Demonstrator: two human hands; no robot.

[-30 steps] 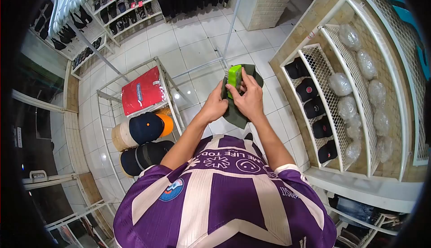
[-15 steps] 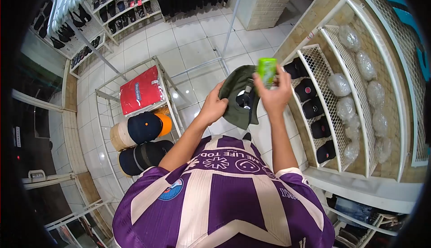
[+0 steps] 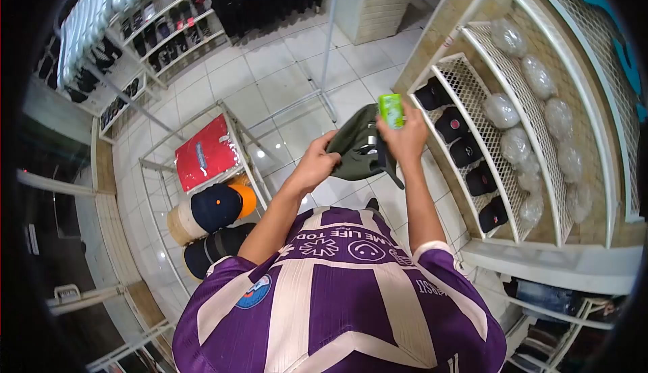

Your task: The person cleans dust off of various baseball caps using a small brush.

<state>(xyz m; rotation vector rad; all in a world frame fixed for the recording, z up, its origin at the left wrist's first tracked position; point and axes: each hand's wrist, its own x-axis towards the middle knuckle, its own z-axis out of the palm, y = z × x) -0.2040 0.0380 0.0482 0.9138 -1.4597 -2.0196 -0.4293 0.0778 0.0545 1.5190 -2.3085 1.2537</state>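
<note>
An olive green cap point(image 3: 352, 150) is held up in front of my chest, its inside partly turned toward me. My left hand point(image 3: 316, 165) pinches the cap's left edge between thumb and fingers. At the cap's right side, my right hand point(image 3: 406, 137) has its fingers wrapped round a small bright green packet point(image 3: 391, 111). Whether that hand also grips the cap's edge is hard to tell. A strap and something shiny show at the cap's opening.
A wire rack point(image 3: 244, 145) at the left holds a red packaged garment point(image 3: 208, 154) and several caps point(image 3: 216, 207). On the right, slanted white shelves point(image 3: 472, 90) carry black caps point(image 3: 466, 150) and plastic-wrapped items point(image 3: 516, 145). A metal stand point(image 3: 324, 93) stands ahead.
The cap has tilted, so less of its inside shows. My right hand and the green packet have shifted slightly left and down. The view has moved a little.
</note>
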